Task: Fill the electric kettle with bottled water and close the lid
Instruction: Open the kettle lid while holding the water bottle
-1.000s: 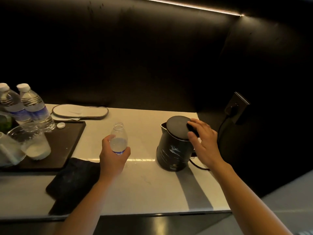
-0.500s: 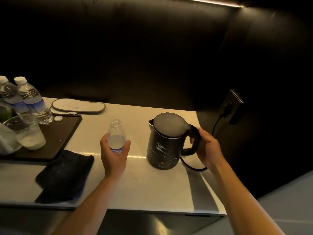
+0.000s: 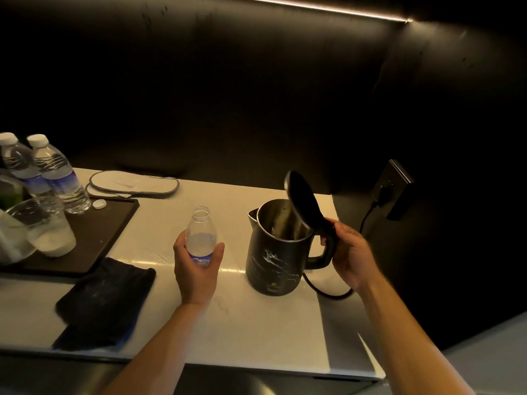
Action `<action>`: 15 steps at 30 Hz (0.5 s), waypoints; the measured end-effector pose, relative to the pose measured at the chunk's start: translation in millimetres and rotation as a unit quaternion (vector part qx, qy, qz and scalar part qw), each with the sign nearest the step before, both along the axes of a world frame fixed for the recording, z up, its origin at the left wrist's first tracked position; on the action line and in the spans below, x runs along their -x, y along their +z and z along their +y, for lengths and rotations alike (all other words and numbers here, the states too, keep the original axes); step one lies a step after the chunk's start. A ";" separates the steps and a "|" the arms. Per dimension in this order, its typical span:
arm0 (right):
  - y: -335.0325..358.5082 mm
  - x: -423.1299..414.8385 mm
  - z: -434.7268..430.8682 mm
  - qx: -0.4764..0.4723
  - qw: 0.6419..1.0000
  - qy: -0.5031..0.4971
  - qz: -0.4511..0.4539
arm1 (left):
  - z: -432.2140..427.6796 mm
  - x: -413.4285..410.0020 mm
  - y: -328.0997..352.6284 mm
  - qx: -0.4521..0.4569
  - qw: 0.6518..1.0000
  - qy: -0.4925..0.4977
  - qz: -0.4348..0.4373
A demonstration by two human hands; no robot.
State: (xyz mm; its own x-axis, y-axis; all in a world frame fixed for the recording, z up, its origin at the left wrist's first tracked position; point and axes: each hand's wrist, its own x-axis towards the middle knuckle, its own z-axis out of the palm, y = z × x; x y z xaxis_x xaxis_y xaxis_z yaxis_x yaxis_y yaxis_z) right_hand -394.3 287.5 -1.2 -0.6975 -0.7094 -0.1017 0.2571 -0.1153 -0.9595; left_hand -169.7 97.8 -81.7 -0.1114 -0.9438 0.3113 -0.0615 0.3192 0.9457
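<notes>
A black electric kettle [image 3: 272,260] stands on the pale counter [image 3: 256,323], right of centre. Its lid [image 3: 302,201] is swung up and back, and the metal inside shows. My right hand [image 3: 349,252] is wrapped around the kettle's handle [image 3: 326,246]. Left of the kettle, my left hand [image 3: 196,269] holds a small uncapped water bottle [image 3: 201,238] upright; the bottle is clear with a blue label. Its white cap [image 3: 99,204] lies on the dark tray.
A dark tray [image 3: 108,232] at the left holds two sealed water bottles [image 3: 57,175] and glasses [image 3: 45,226]. A dark folded cloth [image 3: 105,297] lies near the front edge. White slippers [image 3: 134,182] lie at the back. The kettle's cord [image 3: 328,290] runs to a wall socket [image 3: 392,189].
The kettle's lid has sprung open from flat to upright. My right hand went from the lid's top to the handle. The bottle in my left hand stayed upright.
</notes>
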 end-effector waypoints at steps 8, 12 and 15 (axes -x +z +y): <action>21.9 -32.3 -19.5 -0.192 0.880 0.013 0.435 | -3.4 -1.6 8.2 0.033 0.998 -0.057 0.015; 29.7 -43.2 -30.6 -0.183 0.875 -0.036 0.447 | -4.7 -6.1 30.9 0.067 0.995 -0.076 0.010; 34.3 -48.9 -31.3 -0.151 0.902 -0.048 0.401 | -11.9 -13.4 52.0 0.097 0.990 -0.105 -0.007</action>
State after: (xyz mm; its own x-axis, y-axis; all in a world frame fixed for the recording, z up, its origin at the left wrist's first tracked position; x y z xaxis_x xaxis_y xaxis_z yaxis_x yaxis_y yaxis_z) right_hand -345.4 256.1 33.1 -0.6893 -0.6664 0.2842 -0.5308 0.1976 -0.8241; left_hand -156.3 85.9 -29.7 -0.3046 -0.8216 0.4819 0.0137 0.5021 0.8647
